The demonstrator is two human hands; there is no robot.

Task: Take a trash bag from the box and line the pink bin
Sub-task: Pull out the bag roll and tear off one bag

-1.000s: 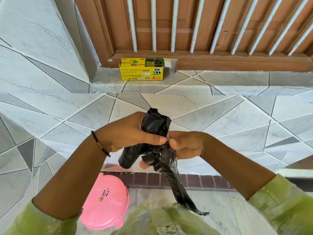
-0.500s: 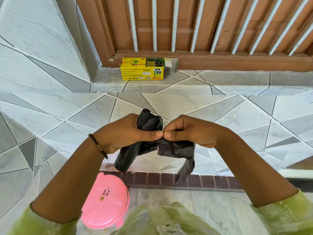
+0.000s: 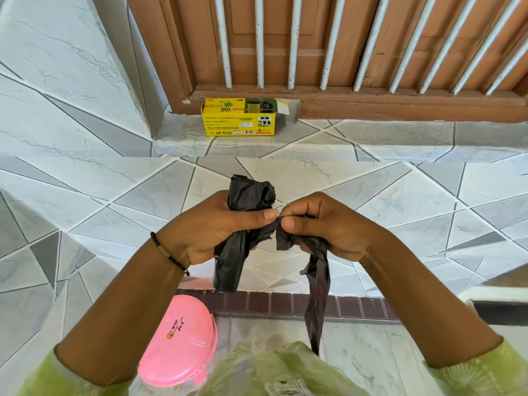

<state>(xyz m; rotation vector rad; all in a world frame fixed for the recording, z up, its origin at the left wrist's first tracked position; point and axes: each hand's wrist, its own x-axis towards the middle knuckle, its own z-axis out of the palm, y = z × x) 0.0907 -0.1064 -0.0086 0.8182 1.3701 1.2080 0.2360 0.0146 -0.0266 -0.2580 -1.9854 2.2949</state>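
In the head view my left hand grips a roll of black trash bags, its end sticking up above my fist and another part hanging below. My right hand pinches one black trash bag right beside the roll, thumb to thumb with the left; its loose tail hangs down toward my lap. The plastic is stretched thin between my two thumbs. The yellow trash bag box lies open on the raised tile step at the back. The pink bin stands with its lid shut low at the left, under my left forearm.
A brown wooden door frame with white bars rises behind the box. Grey patterned tiles cover the floor and the left wall. A dark brick strip edges the step below my hands. Green clothing fills the bottom of the view.
My right hand has come up level with the left after pulling downward. The bag's tail, bunched half a second ago, now hangs long below my right hand. The roll stays in my left hand.
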